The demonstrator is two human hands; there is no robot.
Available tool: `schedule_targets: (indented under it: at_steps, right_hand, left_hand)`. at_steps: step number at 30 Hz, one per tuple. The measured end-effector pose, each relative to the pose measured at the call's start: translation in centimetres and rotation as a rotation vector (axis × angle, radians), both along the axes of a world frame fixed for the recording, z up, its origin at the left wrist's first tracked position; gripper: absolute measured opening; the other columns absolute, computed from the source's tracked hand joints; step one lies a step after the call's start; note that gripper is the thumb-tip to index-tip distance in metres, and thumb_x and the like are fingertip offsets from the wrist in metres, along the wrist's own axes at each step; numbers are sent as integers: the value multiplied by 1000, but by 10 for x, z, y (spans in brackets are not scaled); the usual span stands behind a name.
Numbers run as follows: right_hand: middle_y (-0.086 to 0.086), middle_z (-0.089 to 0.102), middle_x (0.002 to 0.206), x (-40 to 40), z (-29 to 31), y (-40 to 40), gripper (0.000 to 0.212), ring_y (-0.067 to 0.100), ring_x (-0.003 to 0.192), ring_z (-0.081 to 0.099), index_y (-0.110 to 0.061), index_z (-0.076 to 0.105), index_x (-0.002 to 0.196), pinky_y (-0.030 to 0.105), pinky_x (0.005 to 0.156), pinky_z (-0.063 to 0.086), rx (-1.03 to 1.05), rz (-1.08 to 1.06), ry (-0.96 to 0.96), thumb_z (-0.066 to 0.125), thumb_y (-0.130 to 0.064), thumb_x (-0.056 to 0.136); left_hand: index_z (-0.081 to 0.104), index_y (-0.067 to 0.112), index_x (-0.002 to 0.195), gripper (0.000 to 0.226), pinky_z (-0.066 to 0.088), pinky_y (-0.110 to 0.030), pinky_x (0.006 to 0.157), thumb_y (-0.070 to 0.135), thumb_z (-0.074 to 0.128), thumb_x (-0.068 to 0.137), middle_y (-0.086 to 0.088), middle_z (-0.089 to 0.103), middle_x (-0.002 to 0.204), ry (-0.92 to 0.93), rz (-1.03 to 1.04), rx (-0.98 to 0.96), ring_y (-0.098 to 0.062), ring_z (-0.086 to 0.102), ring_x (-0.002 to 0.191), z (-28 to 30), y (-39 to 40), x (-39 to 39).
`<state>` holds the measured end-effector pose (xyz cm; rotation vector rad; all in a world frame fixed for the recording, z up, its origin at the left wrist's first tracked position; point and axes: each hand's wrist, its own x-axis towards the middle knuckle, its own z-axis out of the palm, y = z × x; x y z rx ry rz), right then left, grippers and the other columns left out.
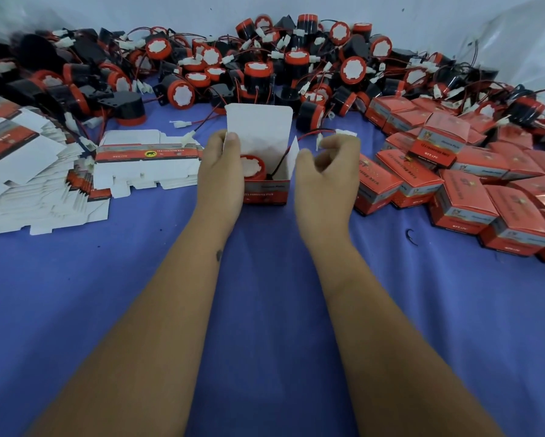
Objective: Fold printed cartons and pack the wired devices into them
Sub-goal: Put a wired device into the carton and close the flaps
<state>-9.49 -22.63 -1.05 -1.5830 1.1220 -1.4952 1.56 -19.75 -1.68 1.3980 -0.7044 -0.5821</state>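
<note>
Blue cloth (265, 310) is covered with piles of devices (265, 64), closed boxes (454, 190) and flat cards (44, 171).
An open box (266, 184) with a red device (252, 167) inside is gripped by the left hand (220, 171); its wire (312, 134) is pinched by the right hand (328, 175).

left hand (220, 175) gripping, right hand (328, 175) curled

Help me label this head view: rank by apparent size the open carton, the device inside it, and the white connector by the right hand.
1. open carton
2. device, partly hidden inside
3. white connector, smallest
</note>
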Motion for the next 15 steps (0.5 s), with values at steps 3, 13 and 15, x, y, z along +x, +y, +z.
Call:
schedule_targets:
  at_steps: [3,13,15]
  right_hand:
    - [-4,41,72,-7,5,-7,45,2,56,43,-25,39,131,13,55,42,249,99,-220,62,-16,93]
    - [5,63,81,-16,11,-24,55,12,64,62,0,38,145,23,65,54,482,166,-676,61,-11,96]
    - [8,68,79,-17,11,-24,50,15,62,63,1,40,142,26,65,56,483,208,-774,58,-8,96]
  left_hand:
    - [63,31,110,19,55,-36,84,28,54,92,9,70,106,17,-104,-15,-12,67,99,-2,0,1]
    - [43,29,143,61,42,-1,65,13,66,89,23,60,110,-240,-199,28,21,56,86,-9,-4,-2]
    - [42,29,145,63,43,-1,66,8,63,90,23,60,111,-231,-203,22,21,57,87,-8,-4,-2]
